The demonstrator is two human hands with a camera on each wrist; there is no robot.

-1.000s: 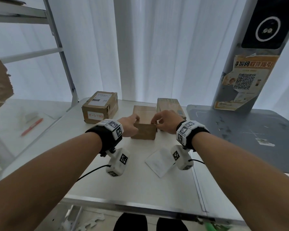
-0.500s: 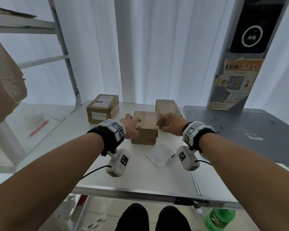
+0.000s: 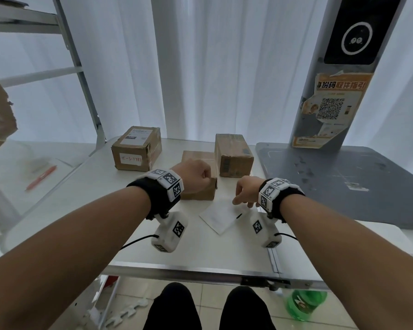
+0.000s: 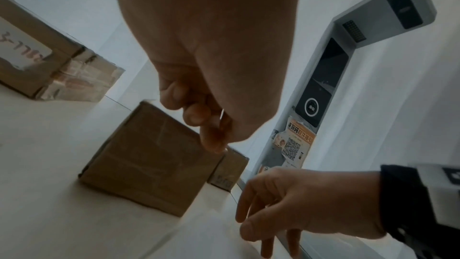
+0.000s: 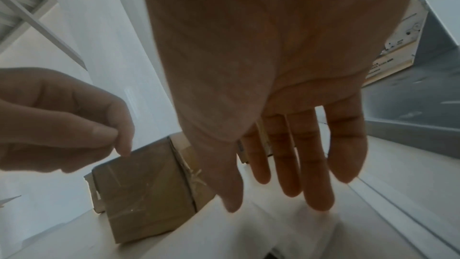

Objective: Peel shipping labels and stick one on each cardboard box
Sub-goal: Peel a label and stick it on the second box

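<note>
I see my left hand curled above the middle cardboard box, thumb pressed to forefinger; whether it pinches anything I cannot tell. My right hand is spread, fingers straight, reaching down over the white label sheet lying on the worktop near that box. A labelled box stands far left, a third box far right, touching the middle one.

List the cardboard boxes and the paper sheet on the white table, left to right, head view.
Labelled box with the white handwritten sticker → plain middle box under the left hand → white label sheet under the right hand → taller taped box.
</note>
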